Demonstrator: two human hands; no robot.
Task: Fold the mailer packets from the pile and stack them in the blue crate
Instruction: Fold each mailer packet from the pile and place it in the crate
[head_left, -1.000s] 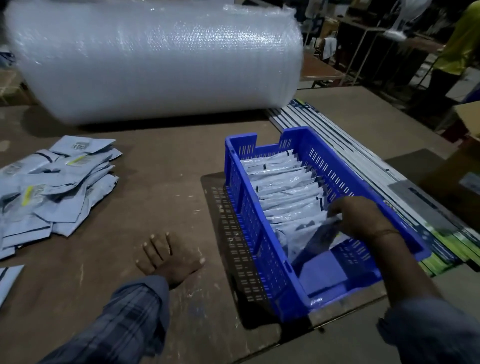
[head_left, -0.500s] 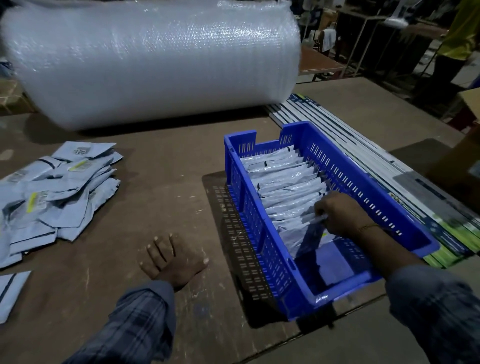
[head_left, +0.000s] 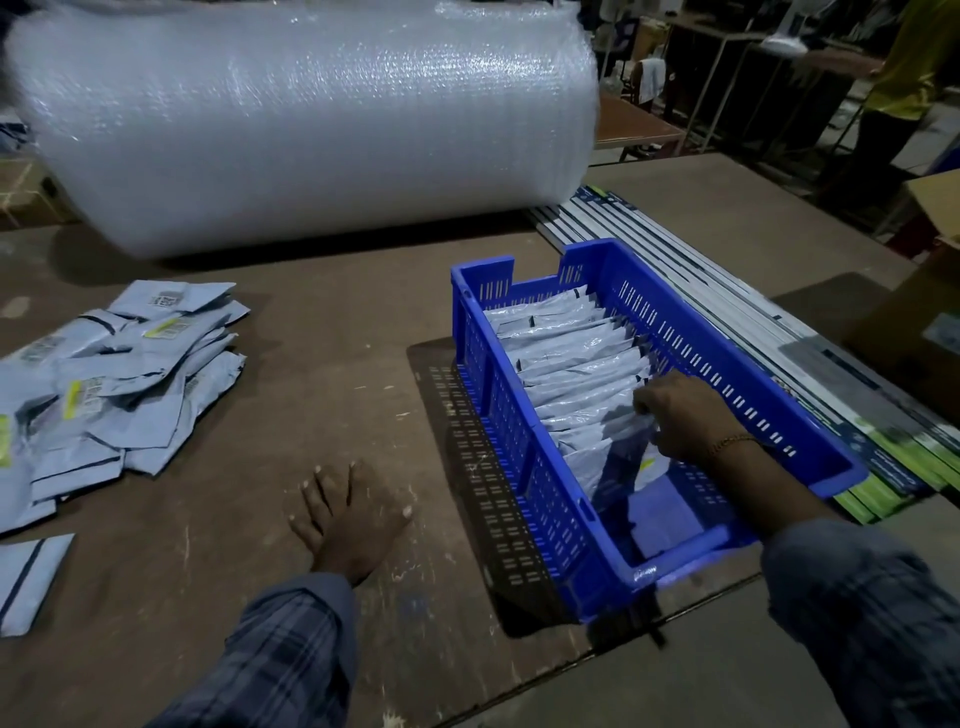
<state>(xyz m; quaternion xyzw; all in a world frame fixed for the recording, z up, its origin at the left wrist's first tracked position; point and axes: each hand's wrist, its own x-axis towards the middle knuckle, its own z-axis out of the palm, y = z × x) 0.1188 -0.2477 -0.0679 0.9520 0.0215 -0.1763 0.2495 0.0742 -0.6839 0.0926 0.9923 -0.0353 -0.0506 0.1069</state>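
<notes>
Fingers (head_left: 647, 410) on packet (head_left: 597, 457), labels unreadable.

The brown wooden table (head_left: 322, 364) carries a large roll of bubble wrap (head_left: 306, 119) along its far side and a loose pile of grey mailer packets (head_left: 114, 374) at the left. The blue crate (head_left: 519, 415) stands right of centre beside a flat stack of printed cartons (head_left: 779, 338). The left hand (head_left: 353, 514) rests flat on the wood near the crate.

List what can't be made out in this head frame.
- Right hand fingertips: buried among grey folded packets in the blue slotted plastic crate.
- Loose grey mailer pile: cut off by left edge.
- Pile label print: too small.
- Left hand palm: face down on brown table.
</notes>
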